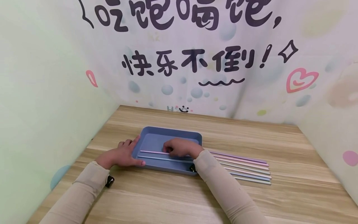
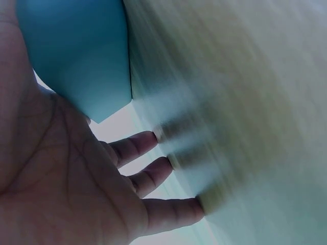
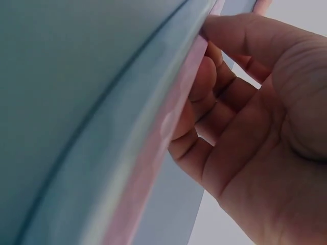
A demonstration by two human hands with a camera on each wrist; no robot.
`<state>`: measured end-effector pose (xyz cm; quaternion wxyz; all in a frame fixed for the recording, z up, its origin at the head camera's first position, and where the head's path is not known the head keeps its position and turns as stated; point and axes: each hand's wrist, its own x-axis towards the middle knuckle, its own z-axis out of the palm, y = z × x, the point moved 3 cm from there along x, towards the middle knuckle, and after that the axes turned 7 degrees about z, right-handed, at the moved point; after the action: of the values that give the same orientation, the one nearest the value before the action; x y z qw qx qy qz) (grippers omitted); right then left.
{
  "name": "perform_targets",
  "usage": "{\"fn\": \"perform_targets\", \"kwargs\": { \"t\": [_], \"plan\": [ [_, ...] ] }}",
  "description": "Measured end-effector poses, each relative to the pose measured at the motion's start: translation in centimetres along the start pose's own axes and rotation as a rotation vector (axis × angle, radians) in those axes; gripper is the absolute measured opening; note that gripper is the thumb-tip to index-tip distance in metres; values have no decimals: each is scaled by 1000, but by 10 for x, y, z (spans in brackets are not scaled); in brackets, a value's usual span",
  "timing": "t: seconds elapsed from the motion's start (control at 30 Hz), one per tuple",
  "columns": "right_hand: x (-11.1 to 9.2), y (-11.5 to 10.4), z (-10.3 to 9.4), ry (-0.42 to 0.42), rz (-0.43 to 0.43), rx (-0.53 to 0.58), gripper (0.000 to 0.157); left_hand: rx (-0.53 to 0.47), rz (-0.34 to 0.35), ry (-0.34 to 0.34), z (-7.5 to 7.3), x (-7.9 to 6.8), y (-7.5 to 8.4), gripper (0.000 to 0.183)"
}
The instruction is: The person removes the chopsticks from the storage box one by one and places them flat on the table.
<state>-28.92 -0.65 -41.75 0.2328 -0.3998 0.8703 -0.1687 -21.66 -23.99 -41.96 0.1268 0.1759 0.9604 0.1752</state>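
Observation:
A blue rectangular tray [image 1: 170, 130] lies on the table, with a thin pink stick [image 1: 152, 152] and a thin light-blue stick [image 1: 159, 158] along its near half. My left hand [image 1: 126, 154] rests against the tray's left end, fingers spread and thumb at the near corner; its palm and extended fingers [image 2: 158, 217] show in the left wrist view. Inside the tray, my right hand [image 1: 181, 147] pinches the pink stick [image 3: 168, 122] between thumb and curled fingers. The right forearm hides part of the tray's right end.
Right of the tray, several thin pastel sticks [image 1: 251, 169] lie side by side on the wooden table [image 1: 156, 199]. My forearm covers their left portions. A printed cloth [image 1: 173, 90] hangs behind the table, and a pale wall [image 1: 50, 93] stands at the left.

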Motion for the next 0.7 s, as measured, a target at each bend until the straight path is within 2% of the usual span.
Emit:
{"fn": "perform_targets", "kwargs": {
  "t": [0.47,0.7],
  "plan": [
    [2,2,-1,9,-5,7,16,-5,10,-1,-1,1,-2,125],
    [1,2,0,3,-23,34,23,-5,10,-3,0,1,-2,125]
  ]
}}
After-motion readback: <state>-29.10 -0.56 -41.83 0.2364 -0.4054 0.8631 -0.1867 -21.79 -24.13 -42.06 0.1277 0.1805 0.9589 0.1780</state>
